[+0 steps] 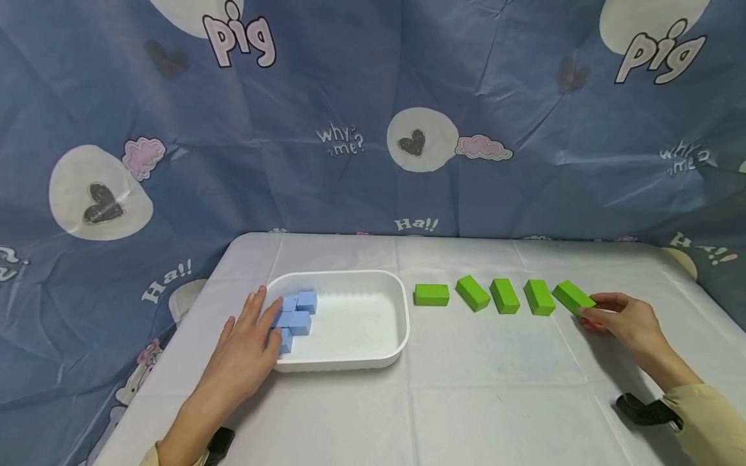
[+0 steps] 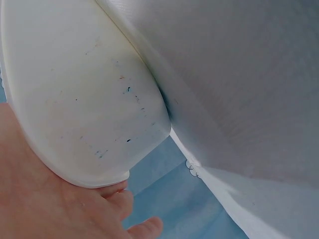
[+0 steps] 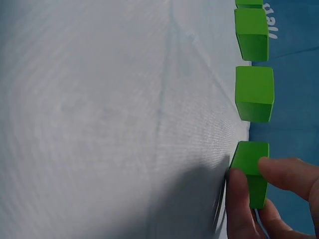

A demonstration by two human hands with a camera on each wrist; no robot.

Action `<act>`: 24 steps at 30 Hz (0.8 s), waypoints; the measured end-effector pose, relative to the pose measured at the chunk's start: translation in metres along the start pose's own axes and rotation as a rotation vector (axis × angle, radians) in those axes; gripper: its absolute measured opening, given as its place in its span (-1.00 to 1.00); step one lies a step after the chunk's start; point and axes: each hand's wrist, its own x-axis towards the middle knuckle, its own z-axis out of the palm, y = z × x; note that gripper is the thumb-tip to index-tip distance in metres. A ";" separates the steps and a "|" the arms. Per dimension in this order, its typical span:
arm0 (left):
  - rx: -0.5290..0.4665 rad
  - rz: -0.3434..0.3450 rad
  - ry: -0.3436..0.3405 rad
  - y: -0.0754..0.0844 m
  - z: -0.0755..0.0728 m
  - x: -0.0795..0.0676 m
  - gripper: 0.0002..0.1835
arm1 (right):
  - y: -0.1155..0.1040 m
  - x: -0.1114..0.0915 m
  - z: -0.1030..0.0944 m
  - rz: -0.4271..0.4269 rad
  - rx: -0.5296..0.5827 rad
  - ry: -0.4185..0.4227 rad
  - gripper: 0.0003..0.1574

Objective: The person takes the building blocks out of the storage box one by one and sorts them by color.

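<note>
My right hand (image 1: 626, 323) pinches the right-hand end of a green block (image 1: 573, 296), the last in a row on the white-covered table. In the right wrist view, thumb and fingers sit on both sides of this green block (image 3: 253, 162). At the left, my left hand (image 1: 247, 349) rests with extended fingers over the left rim of a white tray (image 1: 361, 364). Several light blue blocks (image 1: 300, 322) lie inside the tray at its left end, partly hidden by those fingers. The left wrist view has my left hand (image 2: 65, 199) against the tray's outer wall (image 2: 89, 99).
More green blocks (image 1: 431, 295) stand in a spaced row between the tray and my right hand, turned at different angles. A blue printed cloth (image 1: 350, 188) hangs behind the table's far edge. White cloth (image 1: 495, 401) covers the tabletop.
</note>
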 end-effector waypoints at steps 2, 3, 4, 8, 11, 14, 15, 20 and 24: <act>0.003 -0.001 0.001 0.000 0.000 0.000 -0.44 | 0.001 0.001 -0.001 0.014 0.064 -0.022 -0.25; 0.002 -0.001 0.000 0.000 0.000 0.000 -0.44 | 0.002 0.001 -0.001 0.022 0.110 -0.037 -0.30; 0.001 -0.002 0.000 0.000 0.000 0.000 -0.44 | 0.002 0.001 -0.001 0.031 0.158 -0.050 -0.35; -0.001 -0.001 -0.003 0.001 -0.001 -0.001 -0.44 | 0.005 -0.001 -0.002 0.032 0.240 -0.066 -0.54; -0.001 0.000 -0.004 0.001 -0.001 -0.001 -0.44 | 0.005 -0.004 -0.004 0.007 0.264 -0.044 -0.65; 0.000 0.002 0.000 0.001 -0.001 -0.001 -0.44 | 0.004 -0.009 -0.006 -0.031 0.311 -0.028 -0.68; -0.002 0.002 0.000 0.001 -0.001 -0.001 -0.44 | 0.003 -0.011 -0.006 -0.040 0.338 -0.026 -0.67; -0.013 0.001 -0.001 0.001 0.000 -0.001 -0.44 | -0.001 -0.020 -0.008 -0.088 0.456 -0.013 -0.68; -0.011 0.000 -0.001 0.001 0.000 -0.001 -0.44 | -0.004 -0.024 -0.006 -0.142 0.542 -0.011 -0.71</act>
